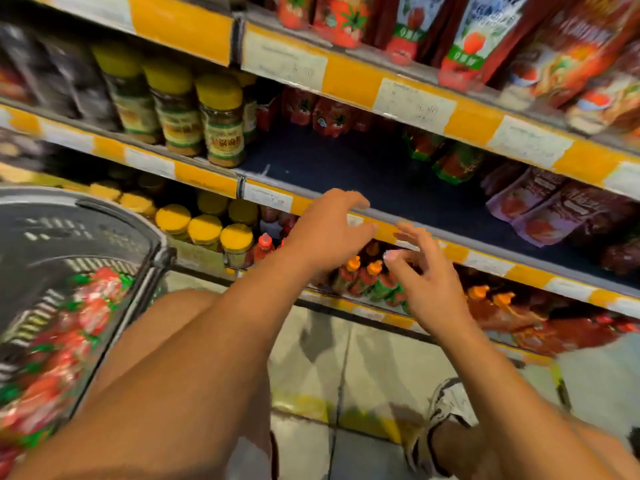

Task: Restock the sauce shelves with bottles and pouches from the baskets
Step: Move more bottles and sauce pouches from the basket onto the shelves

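Both hands are seen reaching toward the front edge of the middle shelf (415, 188), whose dark surface lies bare in its near part. The left hand (329, 230) is held with its fingers spread and loosely bent, the fingertips at the shelf's yellow price rail (381, 230); nothing is grasped in it. The right hand (429, 282) is raised just beside it, a little lower, its fingers likewise relaxed and parted, and nothing is held there either.

A dark plastic basket (114, 237) is seen at the left, beside the left forearm, and red pouches with green markings (69, 327) are heaped inside it, blurred by motion. On the middle shelf, yellow-lidded jars (221, 123) are ranged at the left, red pouches (322, 112) are stacked at the back, and purple-tinted pouches (540, 209) are laid toward the right. More red pouches (464, 39) are stood on the shelf above. On the shelf below, further yellow-lidded jars (204, 230) and bottles with orange caps (363, 275) are partly hidden behind the hands. A tiled floor (381, 368) and one shoe (446, 410) are visible underneath.
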### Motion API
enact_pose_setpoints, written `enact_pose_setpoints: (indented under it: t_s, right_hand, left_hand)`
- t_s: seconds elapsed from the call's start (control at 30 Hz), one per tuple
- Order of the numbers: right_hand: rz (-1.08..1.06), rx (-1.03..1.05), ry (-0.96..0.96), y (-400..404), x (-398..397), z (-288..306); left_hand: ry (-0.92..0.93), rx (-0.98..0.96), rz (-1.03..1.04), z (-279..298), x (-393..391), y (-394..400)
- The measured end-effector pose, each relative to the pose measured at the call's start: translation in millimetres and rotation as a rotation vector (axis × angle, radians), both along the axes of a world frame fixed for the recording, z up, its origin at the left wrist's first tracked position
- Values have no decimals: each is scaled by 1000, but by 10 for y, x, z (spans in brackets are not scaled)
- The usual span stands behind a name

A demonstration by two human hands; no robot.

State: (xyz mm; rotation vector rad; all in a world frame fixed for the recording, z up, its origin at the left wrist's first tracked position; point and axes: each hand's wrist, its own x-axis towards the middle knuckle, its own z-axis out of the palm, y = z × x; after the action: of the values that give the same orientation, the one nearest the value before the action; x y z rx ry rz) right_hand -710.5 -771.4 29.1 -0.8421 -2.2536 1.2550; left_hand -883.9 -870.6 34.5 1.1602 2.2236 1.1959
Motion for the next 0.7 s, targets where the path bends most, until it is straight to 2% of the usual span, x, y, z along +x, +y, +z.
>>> enact_pose_setpoints:
  t_s: [0.17,0.33,0.4,0.5,0.7]
  right_hand:
    - [139,13,-26,-523,-47,80]
    - [183,2,-7,-1025,-227,308]
    - [214,-14,36,-1304,-414,492]
    - [369,15,69,-1884,-763,739]
    - [698,124,-68,-3125,-1381,699]
  left_hand:
    - [-140,160,207,206,5,-773]
    - [-74,309,379,285,90,-1778]
    - [-63,321,446,261,135,-2212]
    - [-72,297,588,118,124,-2872]
    - [-134,204,835,-96,-86,-4057]
